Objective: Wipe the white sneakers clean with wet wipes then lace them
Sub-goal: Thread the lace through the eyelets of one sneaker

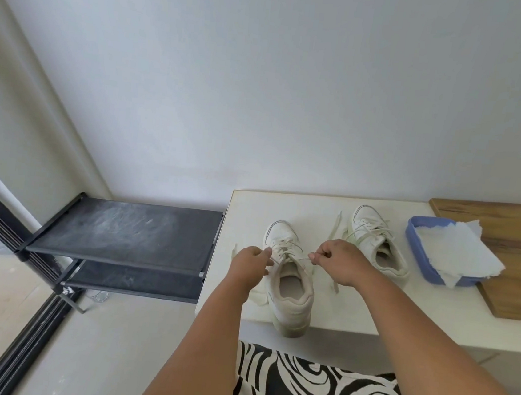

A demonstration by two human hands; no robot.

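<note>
Two white sneakers stand on a white tabletop (369, 308). The near sneaker (291, 294) points away from me, its heel hanging over the front edge. My left hand (250, 265) pinches the lace at the sneaker's left eyelets. My right hand (340, 262) pinches the other lace end at its right side. Loose lace ends trail on the table on both sides. The second sneaker (378, 238) sits farther back to the right, partly laced.
A blue tray (420, 252) holding white wipes (459, 250) rests at the right, half on a wooden board (519, 289). A black two-tier shoe rack (127, 231) stands left of the table. Black-and-white patterned fabric (312, 392) lies below the table edge.
</note>
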